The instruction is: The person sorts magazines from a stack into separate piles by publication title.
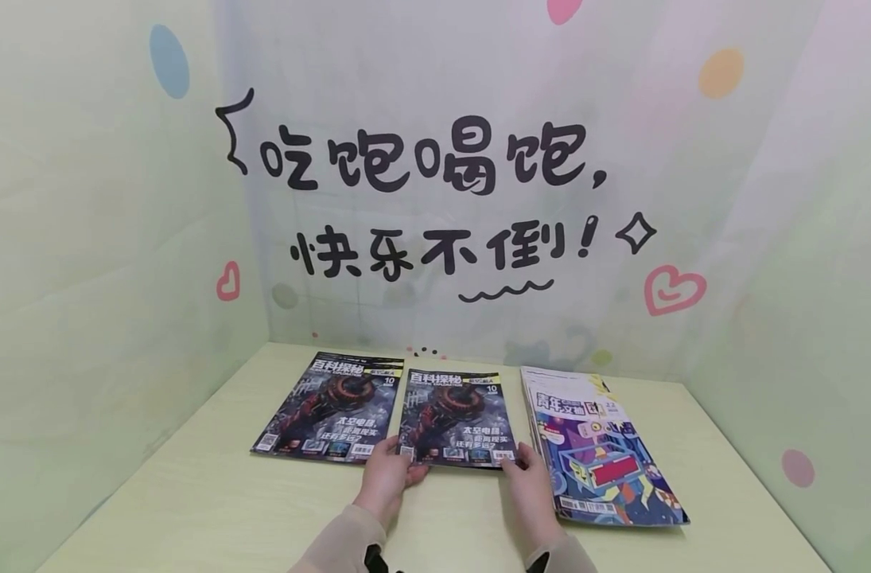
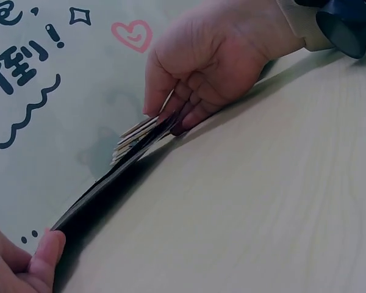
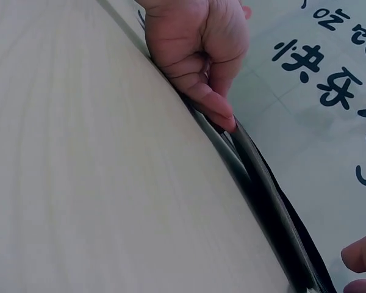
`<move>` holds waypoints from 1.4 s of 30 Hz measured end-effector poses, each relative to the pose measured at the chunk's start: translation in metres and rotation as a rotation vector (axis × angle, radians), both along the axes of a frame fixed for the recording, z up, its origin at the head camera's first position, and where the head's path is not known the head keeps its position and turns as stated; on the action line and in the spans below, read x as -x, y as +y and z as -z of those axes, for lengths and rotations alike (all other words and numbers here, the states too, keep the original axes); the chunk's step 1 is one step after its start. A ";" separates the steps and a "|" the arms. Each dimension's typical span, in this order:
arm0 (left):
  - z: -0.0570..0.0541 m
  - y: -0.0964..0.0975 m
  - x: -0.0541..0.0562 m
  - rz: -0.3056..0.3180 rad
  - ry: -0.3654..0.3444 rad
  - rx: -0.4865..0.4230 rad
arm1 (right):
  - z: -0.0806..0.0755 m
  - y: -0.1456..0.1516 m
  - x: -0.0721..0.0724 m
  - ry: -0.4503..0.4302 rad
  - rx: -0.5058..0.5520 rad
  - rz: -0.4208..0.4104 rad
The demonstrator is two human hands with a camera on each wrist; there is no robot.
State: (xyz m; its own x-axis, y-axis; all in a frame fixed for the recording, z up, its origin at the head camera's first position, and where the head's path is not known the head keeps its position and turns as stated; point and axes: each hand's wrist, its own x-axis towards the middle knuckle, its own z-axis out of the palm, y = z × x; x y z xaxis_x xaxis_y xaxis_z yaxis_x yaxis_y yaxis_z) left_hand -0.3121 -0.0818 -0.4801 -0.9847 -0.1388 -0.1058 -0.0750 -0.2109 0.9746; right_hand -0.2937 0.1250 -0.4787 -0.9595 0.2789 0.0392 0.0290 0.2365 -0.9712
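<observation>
A dark magazine (image 1: 455,418) with a red ring-shaped machine on its cover lies in the middle in the head view. My left hand (image 1: 386,477) grips its near left corner, and my right hand (image 1: 530,489) holds its near right corner. In the left wrist view the right hand (image 2: 210,61) pinches the magazine's edge, and a shadow falls under the magazine (image 2: 104,189). The left hand (image 3: 195,55) pinches the other corner in the right wrist view. A magazine with the same cover (image 1: 328,406) lies just to the left.
To the right lies a stack of magazines (image 1: 600,454), the top one purple and blue with a white upper part. All rest on a pale wooden table (image 1: 192,493). A printed curtain wall (image 1: 435,318) with black lettering stands behind, with side walls left and right.
</observation>
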 end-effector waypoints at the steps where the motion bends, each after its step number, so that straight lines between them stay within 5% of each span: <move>1: 0.000 0.000 0.000 0.002 0.000 -0.010 | 0.000 0.000 0.000 0.003 0.013 0.005; 11: 0.005 -0.003 -0.003 -0.006 0.002 -0.031 | 0.002 0.002 -0.001 0.003 0.095 0.052; 18: 0.005 -0.003 -0.005 -0.017 0.017 0.012 | 0.005 0.002 -0.001 -0.001 0.188 0.010; 29: 0.002 -0.004 -0.008 -0.051 0.006 0.248 | 0.004 0.002 -0.001 -0.053 0.101 0.000; 42: 0.005 -0.006 -0.006 -0.008 0.012 0.256 | 0.004 0.002 -0.001 -0.086 0.070 -0.015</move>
